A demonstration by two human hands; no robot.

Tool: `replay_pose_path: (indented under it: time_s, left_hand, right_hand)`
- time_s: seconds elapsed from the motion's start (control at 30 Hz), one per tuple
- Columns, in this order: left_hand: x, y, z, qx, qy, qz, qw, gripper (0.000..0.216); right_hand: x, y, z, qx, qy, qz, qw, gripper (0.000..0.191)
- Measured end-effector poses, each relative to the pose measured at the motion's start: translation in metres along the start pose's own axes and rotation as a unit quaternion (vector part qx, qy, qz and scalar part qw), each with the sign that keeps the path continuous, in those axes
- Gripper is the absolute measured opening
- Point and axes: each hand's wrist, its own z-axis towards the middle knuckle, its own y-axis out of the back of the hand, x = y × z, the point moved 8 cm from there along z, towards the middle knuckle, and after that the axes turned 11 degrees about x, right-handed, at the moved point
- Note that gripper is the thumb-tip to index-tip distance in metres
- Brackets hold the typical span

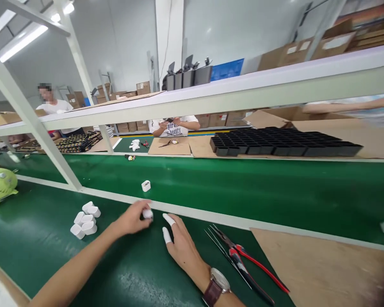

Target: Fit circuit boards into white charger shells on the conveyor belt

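My left hand (134, 218) is closed around a small white plastic housing (147, 213), just above the green bench top near the pale rail. Beside it on the right, my right hand (182, 243) holds nothing. Its fingers are apart, white finger cots cover two fingertips, and a watch is on the wrist. To the left of my left arm, several white plastic housings (86, 220) stand in a cluster. A single white housing (146, 186) sits on the green belt beyond the rail. Long-nose pliers (240, 256) with red and black handles lie right of my right hand, alongside metal tweezers (222, 247).
A cardboard sheet (320, 264) covers the right of the bench. At far left stands a green fan (0, 185). A metal post (41, 128) and an overhead shelf (211, 94) frame the line. Black trays (281, 143) and co-workers are across the belt.
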Motion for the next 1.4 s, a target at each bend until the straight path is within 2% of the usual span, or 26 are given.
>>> replay_pose_path:
  time_s: [0.07,0.1,0.17,0.23,0.3,0.37,0.47,0.57,0.67,0.73,0.83,0.9,0.97,1.1,1.2,1.27,1.33,1.4]
  left_hand:
    - [-0.032,-0.017,-0.024,0.046,-0.064,-0.005,0.997,0.075]
    - [-0.04,-0.016,-0.035,0.049,-0.079,0.008,0.996,0.079]
    - [-0.038,0.006,-0.056,0.013,-0.068,0.051,0.996,0.075]
    - [-0.014,0.045,-0.075,-0.057,-0.012,0.089,0.994,0.051]
    - [0.021,0.084,-0.094,-0.123,0.052,0.111,0.985,0.028]
    - [0.055,0.111,-0.112,-0.167,0.115,0.139,0.969,0.029]
    - [0.093,0.121,-0.131,-0.17,0.21,0.207,0.94,0.038]
    - [0.105,0.112,-0.132,-0.151,0.227,0.219,0.937,0.035]
    - [0.091,0.098,-0.117,-0.136,0.187,0.192,0.954,0.028]
    - [0.068,0.082,-0.102,-0.108,0.131,0.168,0.971,0.024]
    - [0.017,0.045,-0.081,-0.026,-0.013,0.061,0.998,0.018]
    - [-0.014,0.021,-0.073,0.021,-0.095,-0.022,0.995,0.011]
    - [-0.031,0.003,-0.069,0.033,-0.126,-0.066,0.989,0.006]
    - [-0.024,-0.011,-0.07,-0.001,-0.101,-0.107,0.989,0.015]
    - [-0.009,-0.015,-0.076,-0.007,-0.069,-0.133,0.989,0.058]
    - [-0.003,-0.018,-0.079,0.008,-0.056,-0.154,0.986,0.084]
    - [0.0,-0.022,-0.081,0.023,-0.054,-0.172,0.983,0.091]
    - [0.0,-0.024,-0.082,0.027,-0.055,-0.182,0.981,0.087]
  right_hand:
    - [-0.002,-0.002,-0.002,0.017,0.005,0.013,1.0,0.046]
    - [-0.001,-0.003,-0.002,0.034,0.007,0.019,0.999,0.047]
    - [0.003,-0.006,-0.004,0.085,0.016,0.027,0.996,0.053]
    - [0.012,-0.009,-0.006,0.139,0.032,0.029,0.989,0.061]
    - [0.022,-0.011,-0.007,0.173,0.054,0.021,0.983,0.066]
    - [0.032,-0.011,-0.006,0.182,0.073,0.007,0.98,0.063]
    - [0.04,-0.013,-0.003,0.176,0.07,-0.02,0.982,0.052]
    - [0.044,-0.014,-0.001,0.173,0.055,-0.046,0.982,0.045]
    - [0.052,-0.018,-0.003,0.194,0.089,-0.053,0.975,0.047]
    - [0.056,-0.022,-0.005,0.203,0.105,-0.065,0.971,0.046]
    - [0.061,-0.027,-0.008,0.21,0.105,-0.11,0.966,0.034]
    - [0.064,-0.028,-0.009,0.212,0.106,-0.142,0.961,0.026]
    - [0.065,-0.026,-0.009,0.208,0.095,-0.147,0.962,0.023]
    - [0.058,-0.016,-0.006,0.192,0.068,-0.074,0.976,0.026]
    - [0.053,-0.009,-0.006,0.185,0.062,-0.032,0.98,0.05]
    - [0.052,-0.009,-0.007,0.199,0.07,-0.028,0.977,0.052]
    - [0.053,-0.009,-0.007,0.204,0.082,-0.024,0.975,0.046]
    - [0.052,-0.002,-0.004,0.171,0.079,-0.011,0.982,0.043]
